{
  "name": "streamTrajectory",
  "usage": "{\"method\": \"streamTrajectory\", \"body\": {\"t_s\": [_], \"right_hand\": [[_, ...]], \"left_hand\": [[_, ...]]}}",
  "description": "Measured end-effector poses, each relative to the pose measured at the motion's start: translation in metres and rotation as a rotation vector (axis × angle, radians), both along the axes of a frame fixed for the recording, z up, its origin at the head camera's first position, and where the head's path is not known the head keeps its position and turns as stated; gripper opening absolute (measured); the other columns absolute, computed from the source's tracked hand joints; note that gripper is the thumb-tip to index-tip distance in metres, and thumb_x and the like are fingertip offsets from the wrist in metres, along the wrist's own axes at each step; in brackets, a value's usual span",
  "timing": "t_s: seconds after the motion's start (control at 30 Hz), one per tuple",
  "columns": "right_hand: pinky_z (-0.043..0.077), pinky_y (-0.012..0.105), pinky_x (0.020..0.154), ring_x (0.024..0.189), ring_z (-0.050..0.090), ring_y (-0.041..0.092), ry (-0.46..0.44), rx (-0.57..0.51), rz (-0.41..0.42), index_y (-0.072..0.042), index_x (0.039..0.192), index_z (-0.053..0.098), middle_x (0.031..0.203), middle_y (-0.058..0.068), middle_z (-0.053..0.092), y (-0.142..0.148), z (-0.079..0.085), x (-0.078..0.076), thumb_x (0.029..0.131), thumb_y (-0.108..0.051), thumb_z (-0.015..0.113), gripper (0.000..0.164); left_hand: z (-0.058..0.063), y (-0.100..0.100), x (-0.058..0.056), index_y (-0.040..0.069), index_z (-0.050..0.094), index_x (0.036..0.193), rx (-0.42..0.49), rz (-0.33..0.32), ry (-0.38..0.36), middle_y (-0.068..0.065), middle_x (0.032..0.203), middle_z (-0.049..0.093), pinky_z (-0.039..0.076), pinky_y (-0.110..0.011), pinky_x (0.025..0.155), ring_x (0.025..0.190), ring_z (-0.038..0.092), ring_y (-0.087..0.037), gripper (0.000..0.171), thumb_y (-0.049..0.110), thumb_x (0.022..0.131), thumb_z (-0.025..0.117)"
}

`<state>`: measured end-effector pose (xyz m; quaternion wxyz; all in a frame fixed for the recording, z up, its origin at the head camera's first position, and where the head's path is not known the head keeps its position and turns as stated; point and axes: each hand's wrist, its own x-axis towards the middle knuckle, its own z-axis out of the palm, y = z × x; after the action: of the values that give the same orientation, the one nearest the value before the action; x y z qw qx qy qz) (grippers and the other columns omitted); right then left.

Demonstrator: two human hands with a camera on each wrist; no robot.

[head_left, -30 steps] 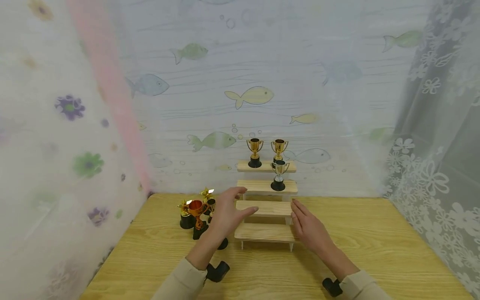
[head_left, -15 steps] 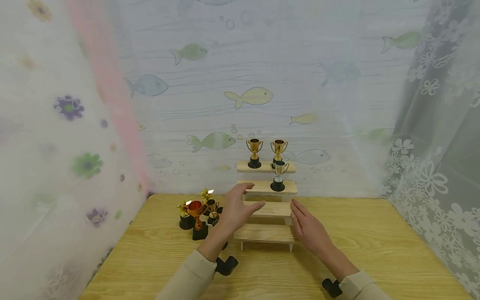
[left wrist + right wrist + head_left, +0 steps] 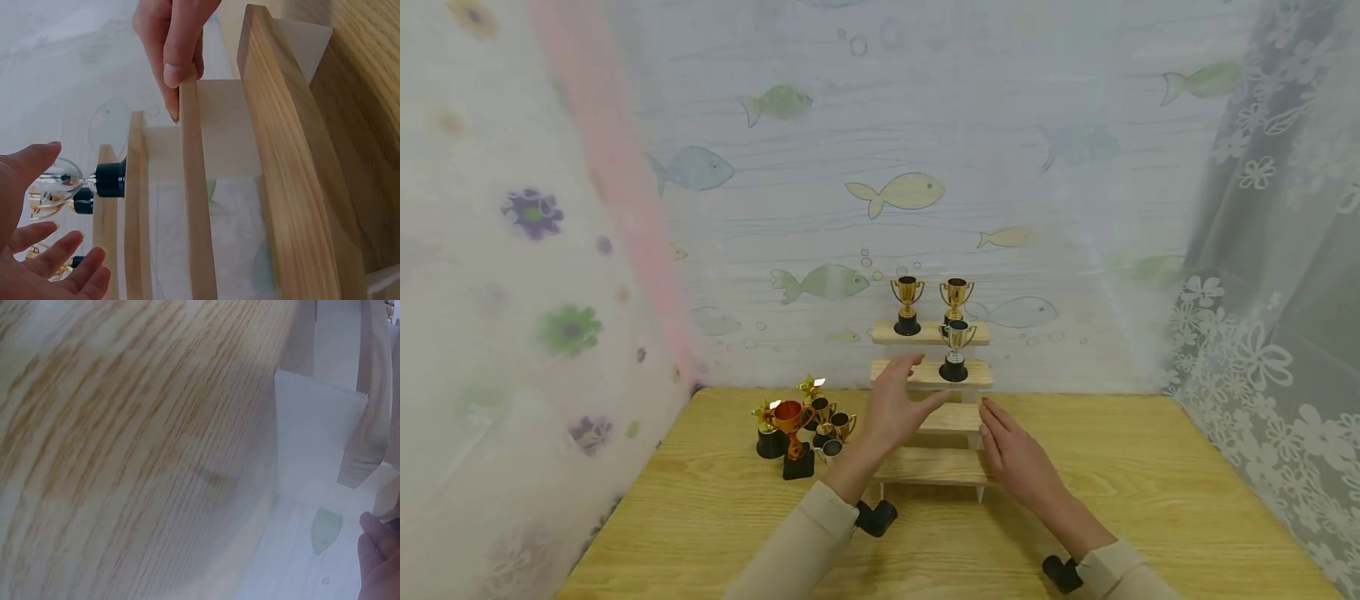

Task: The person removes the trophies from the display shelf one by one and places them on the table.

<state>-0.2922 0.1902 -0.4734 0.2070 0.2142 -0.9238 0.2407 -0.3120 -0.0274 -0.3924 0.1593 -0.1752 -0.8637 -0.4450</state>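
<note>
A wooden step-shaped display stand [image 3: 932, 467] stands in the middle of the table. On its top step are two gold trophy cups [image 3: 907, 304]. A silver trophy cup [image 3: 955, 350] with a black base stands at the right of the step below. My left hand [image 3: 898, 408] hovers in front of the steps, thumb and fingers spread and holding nothing; in the left wrist view its fingers [image 3: 56, 262] are beside the silver cup. My right hand [image 3: 1018, 458] holds the right end of the third step down, thumb at the board's edge, as the left wrist view shows.
Left of the stand is a cluster of trophies: an orange cup [image 3: 793, 429], gold star trophies [image 3: 767, 425], small gold cups [image 3: 822, 417] and a silver-rimmed cup [image 3: 832, 451] partly behind my left forearm. A fish-patterned curtain [image 3: 895, 125] hangs behind the wooden table [image 3: 1150, 483].
My left hand has moved right and slightly up across the stand, uncovering more of the trophies at left. The right hand stays at the step's end.
</note>
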Motion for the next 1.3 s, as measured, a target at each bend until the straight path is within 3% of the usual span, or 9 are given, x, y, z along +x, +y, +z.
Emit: {"method": "streamTrajectory", "body": {"t_s": [0.23,0.5,0.77,1.0,1.3], "right_hand": [[0.048,0.056,0.102,0.134,0.053,0.041,0.009,0.002,-0.001,0.009,0.146,0.049,0.154,0.023,0.046,0.001,0.000,-0.002,0.111,-0.018,0.046,0.044],[0.049,0.055,0.101,0.134,0.053,0.040,0.011,0.009,0.000,0.009,0.146,0.050,0.155,0.023,0.045,0.000,-0.002,-0.005,0.111,-0.019,0.046,0.045],[0.049,0.055,0.101,0.133,0.054,0.040,0.003,0.006,-0.008,0.008,0.146,0.050,0.155,0.022,0.045,0.001,-0.002,-0.003,0.111,-0.019,0.047,0.045],[0.050,0.055,0.100,0.133,0.054,0.041,0.000,0.004,-0.011,0.007,0.147,0.049,0.155,0.023,0.046,0.001,-0.003,-0.002,0.111,-0.019,0.046,0.045],[0.049,0.055,0.101,0.133,0.054,0.041,0.009,-0.002,-0.008,0.008,0.146,0.050,0.154,0.023,0.046,0.000,-0.002,-0.002,0.111,-0.018,0.046,0.044]], "left_hand": [[0.000,0.013,-0.010,0.004,0.050,0.149,-0.001,-0.030,-0.002,-0.014,0.147,0.054,0.050,-0.049,0.102,0.129,0.056,-0.034,0.070,0.029,0.091,0.080],[0.000,0.022,-0.024,0.003,0.050,0.148,-0.085,0.010,-0.026,-0.014,0.142,0.057,0.051,-0.048,0.100,0.128,0.056,-0.032,0.071,0.036,0.092,0.078],[-0.004,0.028,-0.036,0.000,0.050,0.148,-0.110,0.029,-0.063,-0.014,0.141,0.059,0.049,-0.047,0.104,0.130,0.055,-0.032,0.072,0.038,0.092,0.077],[-0.006,0.034,-0.042,0.001,0.060,0.139,-0.150,0.081,-0.022,-0.012,0.130,0.065,0.051,-0.045,0.100,0.120,0.061,-0.031,0.062,0.039,0.093,0.076],[-0.008,0.043,-0.043,0.005,0.070,0.125,-0.098,0.165,0.040,-0.009,0.118,0.070,0.053,-0.044,0.093,0.109,0.065,-0.029,0.048,0.035,0.090,0.081]]}}
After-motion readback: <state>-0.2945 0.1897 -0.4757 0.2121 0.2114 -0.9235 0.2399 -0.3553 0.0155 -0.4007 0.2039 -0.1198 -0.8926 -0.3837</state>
